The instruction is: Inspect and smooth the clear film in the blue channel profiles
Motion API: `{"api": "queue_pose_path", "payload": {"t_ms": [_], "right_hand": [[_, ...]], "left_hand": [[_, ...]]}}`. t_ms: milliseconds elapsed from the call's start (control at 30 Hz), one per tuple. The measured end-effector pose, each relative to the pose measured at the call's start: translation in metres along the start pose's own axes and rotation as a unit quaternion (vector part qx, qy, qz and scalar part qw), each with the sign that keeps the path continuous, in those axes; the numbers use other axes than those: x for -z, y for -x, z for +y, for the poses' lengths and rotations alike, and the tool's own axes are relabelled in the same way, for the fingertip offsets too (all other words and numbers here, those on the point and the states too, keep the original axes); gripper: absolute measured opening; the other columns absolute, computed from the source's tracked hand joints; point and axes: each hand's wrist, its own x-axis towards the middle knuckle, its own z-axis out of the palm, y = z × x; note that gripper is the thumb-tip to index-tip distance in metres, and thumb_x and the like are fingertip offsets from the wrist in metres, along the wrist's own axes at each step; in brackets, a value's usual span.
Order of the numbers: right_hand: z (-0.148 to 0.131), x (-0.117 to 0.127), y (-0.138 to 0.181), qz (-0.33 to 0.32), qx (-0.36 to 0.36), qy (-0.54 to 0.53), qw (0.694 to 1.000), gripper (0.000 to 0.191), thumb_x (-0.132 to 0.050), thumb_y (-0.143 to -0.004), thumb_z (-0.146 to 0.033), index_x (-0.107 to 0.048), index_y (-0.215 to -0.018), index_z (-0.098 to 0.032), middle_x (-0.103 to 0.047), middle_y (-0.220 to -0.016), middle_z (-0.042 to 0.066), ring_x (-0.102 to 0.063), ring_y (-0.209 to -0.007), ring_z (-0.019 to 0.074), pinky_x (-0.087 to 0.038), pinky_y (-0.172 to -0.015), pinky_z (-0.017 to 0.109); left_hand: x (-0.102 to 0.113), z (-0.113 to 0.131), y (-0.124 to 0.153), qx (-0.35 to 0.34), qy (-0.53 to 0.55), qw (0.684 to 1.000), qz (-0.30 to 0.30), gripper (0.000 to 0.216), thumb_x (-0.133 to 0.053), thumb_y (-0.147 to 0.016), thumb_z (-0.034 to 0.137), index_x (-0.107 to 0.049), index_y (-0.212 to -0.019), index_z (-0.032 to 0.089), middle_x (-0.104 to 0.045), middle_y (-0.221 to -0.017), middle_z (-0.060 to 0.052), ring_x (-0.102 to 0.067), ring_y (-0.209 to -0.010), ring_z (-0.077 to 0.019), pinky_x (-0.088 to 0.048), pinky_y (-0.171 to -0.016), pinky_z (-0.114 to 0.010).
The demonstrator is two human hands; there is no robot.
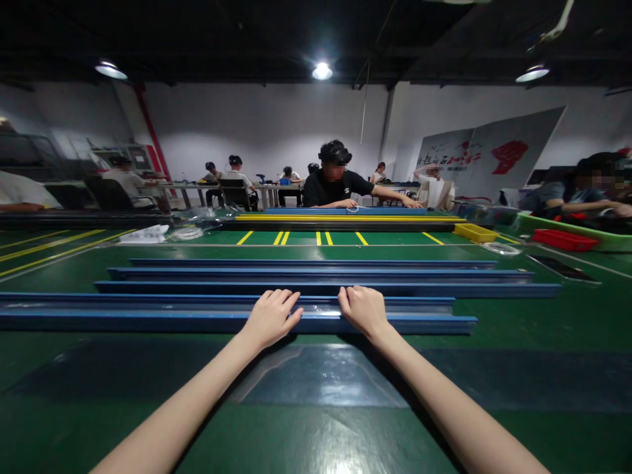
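Note:
A long blue U-shaped channel (148,322) lies across the green table in front of me. My left hand (273,317) reaches over it, its fingers curled on the far edge and its thumb on the near side. To the right, my right hand (364,309) grips the same far edge with bent fingers. Between the hands, the channel's inside looks shiny, as if lined with clear film. Just beyond lie more blue channels (316,274), parallel to this one. Closer to me, a clear plastic sheet (320,378) rests flat on the table.
Across the green table (316,434), a co-worker in black (336,187) leans over more profiles. Yellow and black strips (345,219) lie before them. At right are a yellow tray (474,232), a red tray (564,239), a green bin (612,243) and a phone-like dark slab (560,267).

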Motion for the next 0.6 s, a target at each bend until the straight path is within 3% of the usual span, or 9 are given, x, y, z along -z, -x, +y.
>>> {"api": "queue_pose_path", "payload": {"t_ms": [400, 600], "right_hand": [[0.006, 0.003, 0.002, -0.018, 0.053, -0.02, 0.998, 0.042, -0.029, -0.085, -0.031, -0.061, -0.061, -0.018, -0.063, -0.064, 0.004, -0.056, -0.059, 0.0108, -0.021, -0.051, 0.024], [0.01, 0.007, 0.002, -0.042, 0.063, -0.018, 0.997, 0.042, -0.027, -0.086, -0.032, -0.061, -0.065, -0.018, -0.064, -0.068, 0.004, -0.056, -0.063, 0.0109, -0.022, -0.052, 0.024]], "left_hand": [[0.004, -0.006, -0.008, 0.079, 0.015, 0.994, -0.072, 0.031, -0.034, -0.083, 0.034, -0.057, -0.094, 0.017, -0.06, -0.09, -0.006, -0.054, -0.087, -0.0188, -0.038, -0.076, -0.031], [0.006, -0.006, -0.011, 0.086, 0.019, 0.992, -0.088, 0.029, -0.034, -0.081, 0.032, -0.058, -0.091, 0.017, -0.06, -0.087, -0.007, -0.054, -0.085, -0.02, -0.039, -0.074, -0.032]]}}
